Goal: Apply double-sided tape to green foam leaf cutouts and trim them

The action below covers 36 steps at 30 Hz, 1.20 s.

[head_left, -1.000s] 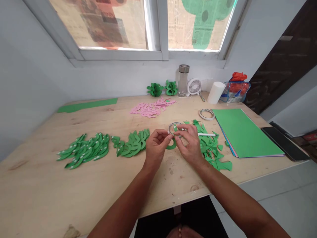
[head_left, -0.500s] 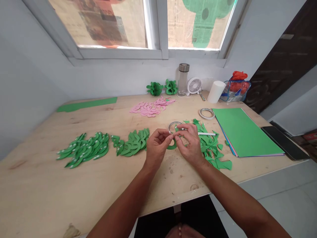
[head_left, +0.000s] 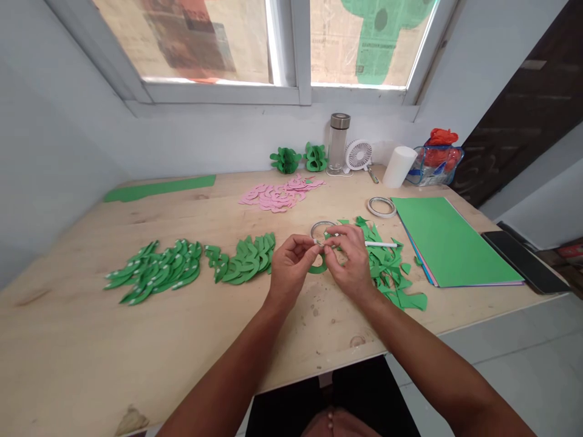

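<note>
Over the middle of the table, my left hand (head_left: 291, 265) and my right hand (head_left: 350, 262) meet fingertip to fingertip. Both are closed in a pinch on a curved green paper cutout (head_left: 321, 267), whose loop hangs below the fingers. A small whitish bit shows at the fingertips, too small to make out. Just behind my hands lies a tape roll (head_left: 314, 226), partly covered by my right fingers. Left of my left hand is a row of overlapping green cutouts (head_left: 246, 265). A white pen (head_left: 381, 244) lies by my right hand, on green paper scraps (head_left: 387, 267).
Farther left is a pile of green cutouts with white patches (head_left: 166, 270). Pink cutouts (head_left: 273, 197) lie behind. Another tape roll (head_left: 381, 207), stacked green paper (head_left: 455, 243) and a black phone (head_left: 523, 262) are to the right. A glass bottle (head_left: 337, 145) and small fan (head_left: 359, 155) stand near the wall.
My hands stay almost in place with fingertips together. The green strip end with a white patch, seen standing above the fingers earlier, is lower and mostly hidden now. The camera view shifts slightly.
</note>
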Each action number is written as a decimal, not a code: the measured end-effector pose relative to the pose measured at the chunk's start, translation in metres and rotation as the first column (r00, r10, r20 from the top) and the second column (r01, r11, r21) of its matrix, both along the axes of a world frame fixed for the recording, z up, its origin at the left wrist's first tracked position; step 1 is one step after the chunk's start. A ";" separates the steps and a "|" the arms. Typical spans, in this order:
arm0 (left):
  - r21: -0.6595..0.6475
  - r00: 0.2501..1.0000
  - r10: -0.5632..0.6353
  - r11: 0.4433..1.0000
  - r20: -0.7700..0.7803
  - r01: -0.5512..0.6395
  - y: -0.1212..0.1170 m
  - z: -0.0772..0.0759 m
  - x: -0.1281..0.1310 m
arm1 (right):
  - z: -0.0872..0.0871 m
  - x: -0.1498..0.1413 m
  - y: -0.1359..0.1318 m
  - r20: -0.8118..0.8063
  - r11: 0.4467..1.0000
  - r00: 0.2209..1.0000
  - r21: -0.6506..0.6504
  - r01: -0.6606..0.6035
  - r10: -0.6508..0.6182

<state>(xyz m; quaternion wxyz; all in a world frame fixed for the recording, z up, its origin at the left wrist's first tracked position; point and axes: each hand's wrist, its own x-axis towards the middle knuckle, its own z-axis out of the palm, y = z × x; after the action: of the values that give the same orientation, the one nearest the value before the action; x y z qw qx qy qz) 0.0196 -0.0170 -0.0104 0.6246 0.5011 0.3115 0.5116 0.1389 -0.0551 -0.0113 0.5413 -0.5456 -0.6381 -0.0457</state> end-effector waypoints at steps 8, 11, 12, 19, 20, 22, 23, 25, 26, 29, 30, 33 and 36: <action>-0.004 0.994 0.112 0.994 -0.015 -0.113 0.005 0.002 -0.004 | -0.002 0.004 0.002 0.040 0.999 0.998 0.011 0.052 -0.053; -0.027 0.991 0.136 0.990 -0.002 -0.136 0.007 0.002 -0.005 | -0.003 0.004 0.002 0.089 0.999 0.995 0.004 0.036 -0.036; -0.033 0.991 0.134 0.990 0.001 -0.134 0.007 0.002 -0.005 | -0.004 0.004 0.002 0.105 0.999 0.994 0.007 0.031 -0.032; -0.032 0.996 0.089 0.996 -0.015 -0.089 0.005 0.005 -0.006 | -0.008 0.003 0.004 0.216 0.999 0.976 0.033 0.021 -0.028; -0.029 0.996 0.088 0.996 -0.020 -0.088 0.005 0.005 -0.006 | -0.008 0.003 0.004 0.230 0.999 0.973 0.034 0.024 -0.032; -0.020 0.996 0.086 0.996 -0.030 -0.086 0.005 0.005 -0.006 | -0.008 0.004 0.005 0.257 0.999 0.966 0.038 0.030 -0.039; -0.015 0.996 0.084 0.996 -0.034 -0.084 0.005 0.005 -0.006 | -0.008 0.004 0.005 0.272 0.999 0.961 0.039 0.033 -0.042; -0.006 0.996 0.080 0.997 -0.039 -0.080 0.006 0.004 -0.007 | -0.009 0.004 0.005 0.302 0.999 0.952 0.038 0.039 -0.049; -0.004 0.996 0.080 0.997 -0.039 -0.080 0.006 0.004 -0.007 | -0.009 0.004 0.005 0.314 0.998 0.948 0.036 0.042 -0.051; 0.000 0.996 0.083 0.997 -0.037 -0.083 0.007 0.005 -0.007 | -0.008 0.004 0.004 0.340 0.998 0.939 0.031 0.048 -0.056; -0.001 0.996 0.081 0.997 -0.037 -0.081 0.007 0.005 -0.008 | -0.008 0.003 0.004 0.346 0.998 0.936 0.033 0.048 -0.057; -0.010 0.997 0.069 0.998 -0.027 -0.069 0.007 0.005 -0.008 | -0.007 0.002 0.003 0.366 0.998 0.928 0.046 0.050 -0.063; -0.022 0.998 0.062 0.998 -0.020 -0.062 0.008 0.005 -0.009 | -0.007 0.001 0.002 0.379 0.997 0.923 0.056 0.050 -0.067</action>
<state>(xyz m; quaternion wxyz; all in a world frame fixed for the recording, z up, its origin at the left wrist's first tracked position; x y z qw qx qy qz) 0.0108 -0.0092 -0.0051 0.6109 0.4891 0.3386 0.5224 0.1402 -0.0530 -0.0182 0.4179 -0.5329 -0.7131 -0.1811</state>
